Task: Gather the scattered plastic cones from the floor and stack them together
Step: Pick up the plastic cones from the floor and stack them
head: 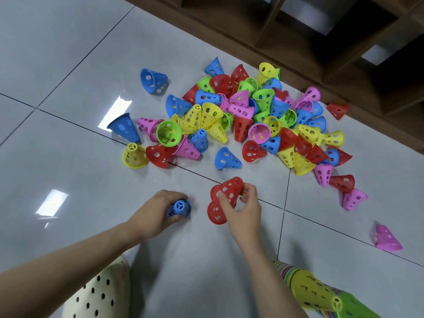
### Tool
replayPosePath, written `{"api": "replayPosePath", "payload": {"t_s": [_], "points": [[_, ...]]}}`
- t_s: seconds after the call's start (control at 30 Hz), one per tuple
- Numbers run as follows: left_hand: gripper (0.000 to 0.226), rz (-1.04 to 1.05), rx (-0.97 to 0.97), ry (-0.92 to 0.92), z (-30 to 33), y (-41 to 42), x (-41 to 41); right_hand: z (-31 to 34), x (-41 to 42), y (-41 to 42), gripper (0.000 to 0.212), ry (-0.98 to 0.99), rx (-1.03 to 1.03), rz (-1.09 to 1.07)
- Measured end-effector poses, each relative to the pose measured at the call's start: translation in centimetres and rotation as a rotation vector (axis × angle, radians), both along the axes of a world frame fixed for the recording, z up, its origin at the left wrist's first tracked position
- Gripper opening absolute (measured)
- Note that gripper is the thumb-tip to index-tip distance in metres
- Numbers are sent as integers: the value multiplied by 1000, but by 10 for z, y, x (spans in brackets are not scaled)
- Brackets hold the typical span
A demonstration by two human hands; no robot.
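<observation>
The right hand (241, 210) has its thumb and fingertips (221, 198) pinched on the perforated wall of a red cone (228, 188), which is tipped on its side just above a second red cone (215, 213); the two touch or overlap, though whether one is already seated in the other cannot be told. The left hand (158, 211) is curled round a blue cone (180, 207), its spoked narrow end pointing away from the palm, low over the floor (68, 65).

The step in hand looks like pairing: each hand has taken up a cone from the near edge of the scatter, and the red ones are being brought together by colour. The next move probably calls for turning the gripped red cone so its wide mouth faces the other's narrow tip, then sliding it on straight; a tilted approach could jam the rims.

Beyond the hands lies the main pile (247, 118) of blue, red, yellow, green and pink cones, heaped and mostly on their sides, with strays such as a pink cone (385, 238) well apart to the right. A long stack of nested cones (314, 292), yellow at its end, lies near the right forearm, so much remains unsorted.

The floor is glossy pale-grey tile with dark grout lines and bright window reflections. A dark wooden shelf unit (321, 42) runs along the far side, and a cream perforated stool (101, 294) stands by the left arm.
</observation>
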State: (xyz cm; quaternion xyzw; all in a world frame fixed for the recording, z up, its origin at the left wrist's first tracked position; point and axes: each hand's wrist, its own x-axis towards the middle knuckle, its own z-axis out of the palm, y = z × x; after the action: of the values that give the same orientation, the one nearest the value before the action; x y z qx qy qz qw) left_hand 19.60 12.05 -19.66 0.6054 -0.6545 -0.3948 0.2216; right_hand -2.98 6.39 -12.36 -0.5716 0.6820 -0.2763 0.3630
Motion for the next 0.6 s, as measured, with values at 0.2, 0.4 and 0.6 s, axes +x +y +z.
{"api": "replayPosePath", "payload": {"t_s": [0.2,0.4,0.6], "points": [[60,5,27,-17,-7,1,1,-49,-19,34,57,166,87,126],[73,-18,-77,-66,13,-1,20,-62,-30,22,57,132,123,288],[61,222,-304,-316,19,-41,50,-41,-19,-34,46,1,-1,128]]}}
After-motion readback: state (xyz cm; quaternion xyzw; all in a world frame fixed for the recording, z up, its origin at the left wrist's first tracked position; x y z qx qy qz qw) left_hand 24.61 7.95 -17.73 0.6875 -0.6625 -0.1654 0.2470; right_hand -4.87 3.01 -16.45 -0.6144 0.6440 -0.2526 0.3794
